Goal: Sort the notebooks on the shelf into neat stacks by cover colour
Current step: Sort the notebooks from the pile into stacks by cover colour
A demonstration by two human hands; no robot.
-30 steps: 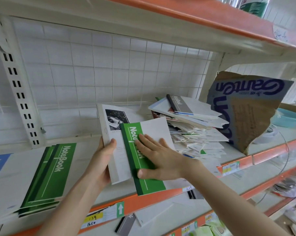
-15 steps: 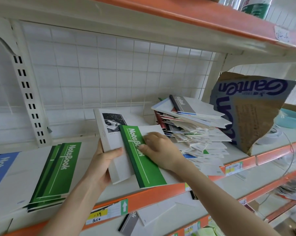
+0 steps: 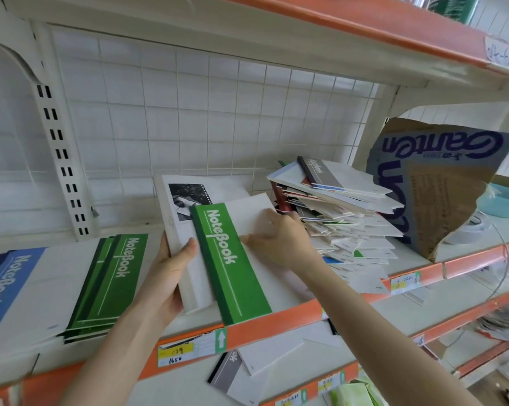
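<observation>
My left hand grips the white notebook at the near edge of the shelf; my right hand curls round the green notebook lying across it, left of the jumbled pile.

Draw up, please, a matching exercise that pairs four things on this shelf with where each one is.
Things
1. single green notebook
2. white notebook
3. blue notebook
4. untidy pile

Places
A. at the far left of the shelf
B. in the grip of the left hand
C. to the right of both hands
D. under the right hand, lying on another notebook

Pairs: 1-D, 2-B, 3-A, 4-C
</observation>
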